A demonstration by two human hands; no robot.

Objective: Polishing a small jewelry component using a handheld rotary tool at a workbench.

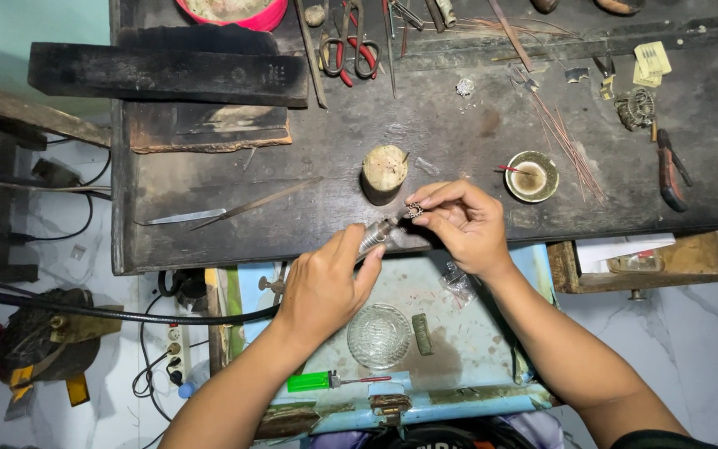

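My left hand (323,287) grips a metal rotary handpiece (375,236) fed by a black flexible shaft (110,311) running off to the left. Its tip points up and right toward a small silver ornate piece (414,210). My right hand (463,224) pinches that piece between thumb and fingertips at the front edge of the dark wooden workbench (326,125). A short wooden peg block (384,171) stands on the bench just behind both hands.
Red-handled scissors (352,50), a small round dish (532,175), thin copper wires (567,145), pliers (669,170) and metal files (226,210) lie on the bench. Below the hands, an open drawer holds a glass dish (379,335) and a green lighter (309,382). A power strip (178,353) lies on the floor at left.
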